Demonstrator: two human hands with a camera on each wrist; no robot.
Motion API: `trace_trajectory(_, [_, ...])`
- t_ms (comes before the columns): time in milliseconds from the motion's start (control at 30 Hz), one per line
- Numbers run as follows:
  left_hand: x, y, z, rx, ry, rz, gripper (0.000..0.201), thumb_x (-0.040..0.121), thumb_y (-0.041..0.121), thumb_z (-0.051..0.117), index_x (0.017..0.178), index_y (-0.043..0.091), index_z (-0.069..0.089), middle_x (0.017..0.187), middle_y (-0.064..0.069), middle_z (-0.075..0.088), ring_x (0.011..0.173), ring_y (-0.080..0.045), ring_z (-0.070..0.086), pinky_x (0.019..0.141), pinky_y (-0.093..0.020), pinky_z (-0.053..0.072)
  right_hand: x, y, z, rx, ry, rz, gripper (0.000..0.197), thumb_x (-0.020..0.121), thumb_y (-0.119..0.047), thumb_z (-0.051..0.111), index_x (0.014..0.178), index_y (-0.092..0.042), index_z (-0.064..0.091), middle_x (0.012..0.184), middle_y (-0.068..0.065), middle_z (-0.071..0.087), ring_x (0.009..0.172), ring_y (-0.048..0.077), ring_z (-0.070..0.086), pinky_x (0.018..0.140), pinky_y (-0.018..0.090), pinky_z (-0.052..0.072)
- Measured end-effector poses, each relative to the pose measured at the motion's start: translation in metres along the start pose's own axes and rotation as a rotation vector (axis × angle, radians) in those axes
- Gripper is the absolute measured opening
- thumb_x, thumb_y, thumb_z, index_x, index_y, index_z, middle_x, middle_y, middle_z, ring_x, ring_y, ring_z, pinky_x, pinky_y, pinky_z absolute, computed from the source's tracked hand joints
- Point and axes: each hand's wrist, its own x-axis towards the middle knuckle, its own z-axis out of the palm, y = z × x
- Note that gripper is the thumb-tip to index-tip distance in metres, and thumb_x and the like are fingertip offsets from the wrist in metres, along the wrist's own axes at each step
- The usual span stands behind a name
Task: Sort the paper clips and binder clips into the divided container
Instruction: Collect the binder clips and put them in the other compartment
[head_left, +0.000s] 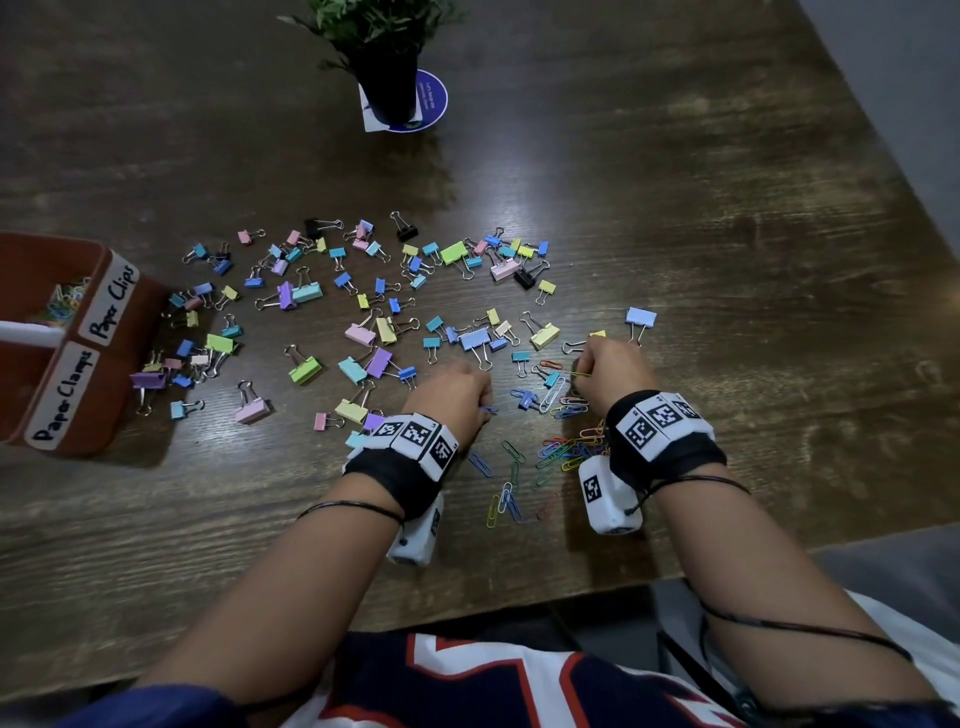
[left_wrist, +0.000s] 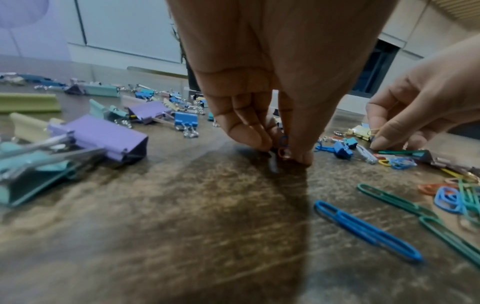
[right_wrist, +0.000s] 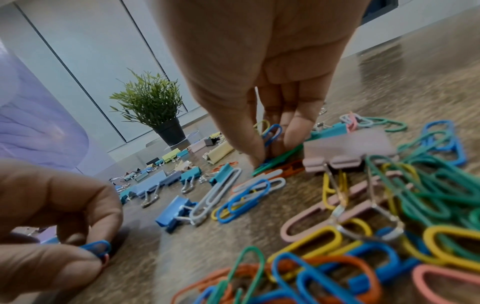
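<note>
— What are you on right now?

— Gathering paper clips (head_left: 563, 449), I'd say. They lie loose on the table (head_left: 727, 218) between my wrists and just ahead of them, a thick coloured heap by my right wrist and a few strays nearer the middle. My left hand (head_left: 454, 392) has thumb and fingertips pinched on a blue clip (left_wrist: 283, 142) with what looks like an orange one under it, pressed down at the tabletop. My right hand (head_left: 613, 371) is curled too, with a blue and a yellow clip caught in its fingers (right_wrist: 298, 123), tips down among green and orange ones

— And the binder clips?

— The binder clips (head_left: 363, 291) are untouched, spread from about ten o'clock round to one o'clock of my hands. A few sit mixed in with the paper clip heap

— Where does it all go?

— The divided container (head_left: 67, 364) stands well off at nine o'clock, labelled "Paper Clips" on the far cell and "Paper Clamps" on the near one. Some paper clips already show in the far cell; I can't see into the near one

— So what's next?

— Probably lifting both pinches clear without dragging neighbours, since the clips hook each other, then carrying them left across the binder clips to the far cell
</note>
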Motion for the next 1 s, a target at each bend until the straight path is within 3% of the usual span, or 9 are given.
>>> trace_trajectory(167, [0.0, 0.004, -0.006, 0.069, -0.039, 0.029, 0.005, 0.09, 0.019, 0.059, 0.092, 0.017, 0.055, 0.1, -0.003, 0.06, 0.097, -0.023, 0.054, 0.075, -0.028, 0.039, 0.0, -0.009, 0.0, -0.038, -0.064, 0.001, 0.016, 0.081, -0.013, 0.068, 0.08, -0.019, 0.052, 0.098, 0.007, 0.065, 0.094, 0.026, 0.058, 0.073, 0.03, 0.045])
trace_trajectory(400, [-0.009, -0.01, -0.021, -0.139, 0.039, -0.02, 0.011, 0.09, 0.017, 0.062, 0.1, 0.017, 0.065, 0.098, 0.0, 0.066, 0.094, -0.019, 0.059, 0.072, -0.025, 0.041, -0.003, -0.02, -0.002, -0.071, -0.077, -0.001, 0.016, 0.082, -0.014, 0.066, 0.077, -0.021, 0.053, 0.094, 0.003, 0.063, 0.084, 0.021, 0.053, 0.067, 0.027, 0.039])
trace_trajectory(500, [-0.013, -0.024, -0.035, -0.193, 0.083, -0.031, 0.016, 0.091, 0.019, 0.063, 0.104, 0.02, 0.072, 0.087, 0.006, 0.061, 0.083, -0.011, 0.058, 0.069, -0.014, 0.036, -0.002, -0.025, -0.005, 0.011, -0.044, 0.001, 0.017, 0.081, -0.011, 0.067, 0.075, -0.018, 0.052, 0.088, 0.003, 0.062, 0.083, 0.023, 0.057, 0.067, 0.03, 0.044])
trace_trajectory(600, [-0.019, -0.042, -0.05, -0.267, 0.151, -0.042, 0.018, 0.092, 0.015, 0.061, 0.104, 0.016, 0.074, 0.083, 0.007, 0.055, 0.08, -0.014, 0.06, 0.058, -0.002, 0.033, -0.001, -0.039, -0.012, 0.112, 0.022, -0.012, 0.019, 0.079, -0.012, 0.068, 0.074, -0.016, 0.051, 0.081, 0.005, 0.061, 0.08, 0.024, 0.06, 0.065, 0.033, 0.047])
trace_trajectory(633, [-0.023, -0.048, -0.056, -0.287, 0.183, -0.044, 0.017, 0.091, 0.014, 0.062, 0.103, 0.015, 0.075, 0.085, 0.005, 0.055, 0.08, -0.015, 0.06, 0.061, -0.004, 0.036, -0.001, -0.047, -0.015, 0.133, 0.05, -0.024, 0.02, 0.079, -0.012, 0.069, 0.074, -0.016, 0.051, 0.08, 0.005, 0.062, 0.079, 0.024, 0.06, 0.066, 0.035, 0.05])
trace_trajectory(733, [-0.035, -0.075, -0.075, -0.319, 0.288, -0.084, 0.015, 0.089, 0.017, 0.065, 0.098, 0.018, 0.077, 0.095, -0.003, 0.064, 0.088, -0.019, 0.061, 0.078, -0.026, 0.046, 0.0, -0.08, -0.022, 0.249, 0.136, -0.099, 0.014, 0.078, -0.007, 0.067, 0.076, -0.012, 0.053, 0.077, 0.004, 0.063, 0.072, 0.02, 0.061, 0.064, 0.034, 0.052])
trace_trajectory(800, [-0.046, -0.098, -0.089, -0.343, 0.361, -0.153, 0.014, 0.09, 0.019, 0.065, 0.098, 0.022, 0.076, 0.097, 0.001, 0.068, 0.085, -0.014, 0.063, 0.075, -0.026, 0.049, 0.0, -0.109, -0.021, 0.351, 0.17, -0.171, 0.014, 0.078, -0.003, 0.064, 0.074, -0.012, 0.053, 0.072, -0.001, 0.058, 0.065, 0.01, 0.055, 0.057, 0.021, 0.043])
trace_trajectory(867, [-0.062, -0.126, -0.106, -0.393, 0.426, -0.228, 0.014, 0.09, 0.021, 0.065, 0.098, 0.024, 0.076, 0.093, 0.004, 0.07, 0.075, -0.009, 0.062, 0.065, -0.023, 0.049, -0.001, -0.141, -0.017, 0.446, 0.165, -0.242, 0.023, 0.077, -0.002, 0.063, 0.068, -0.017, 0.049, 0.07, -0.005, 0.054, 0.064, 0.009, 0.05, 0.06, 0.017, 0.038])
trace_trajectory(1000, [-0.101, -0.194, -0.145, -0.383, 0.573, -0.332, 0.018, 0.092, 0.019, 0.061, 0.104, 0.02, 0.074, 0.104, -0.002, 0.071, 0.095, -0.019, 0.064, 0.084, -0.031, 0.051, -0.008, -0.203, 0.002, 0.592, 0.089, -0.322, 0.026, 0.079, -0.001, 0.065, 0.069, -0.018, 0.048, 0.067, -0.005, 0.053, 0.061, 0.008, 0.048, 0.055, 0.013, 0.04])
